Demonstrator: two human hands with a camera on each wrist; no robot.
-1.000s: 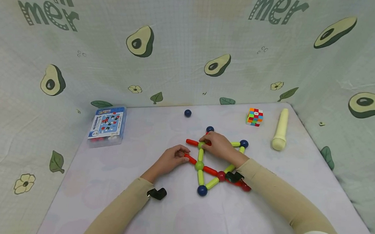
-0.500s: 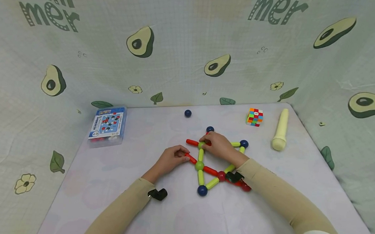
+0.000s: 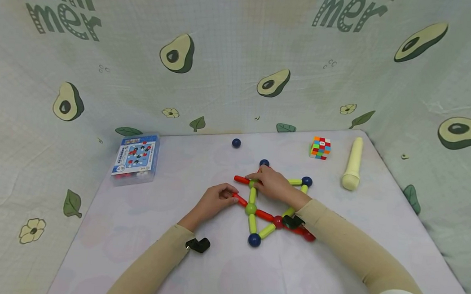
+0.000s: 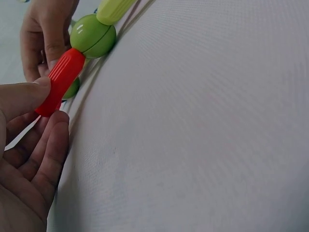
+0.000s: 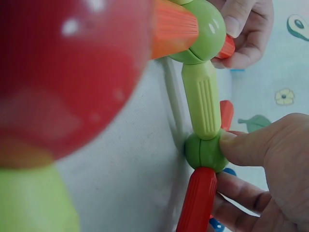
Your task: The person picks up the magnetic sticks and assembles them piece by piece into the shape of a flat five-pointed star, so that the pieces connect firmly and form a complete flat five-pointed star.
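A structure of rods and balls lies on the table, with a red ball (image 3: 278, 221), a dark blue ball (image 3: 254, 240) and yellow-green rods (image 3: 253, 223). My left hand (image 3: 212, 202) pinches the free end of a red rod (image 4: 63, 79) between thumb and fingers. That rod joins a green ball (image 4: 94, 36). Just beyond, my right hand (image 3: 275, 184) holds a second green ball (image 5: 206, 153), its thumb on one side and fingers behind. Red rods and a yellow-green rod (image 5: 202, 99) meet this ball. The right hand partly hides the structure's far side.
At the back lies a loose dark blue ball (image 3: 236, 143). A lidded plastic box (image 3: 135, 160) stands at the back left. On the right are a puzzle cube (image 3: 320, 148) and a pale yellow toy microphone (image 3: 353, 165). A printed cloth hangs behind the table.
The right hand's fingers have shifted slightly left over the far green ball. The left hand has kept its grip on the red rod, almost still.
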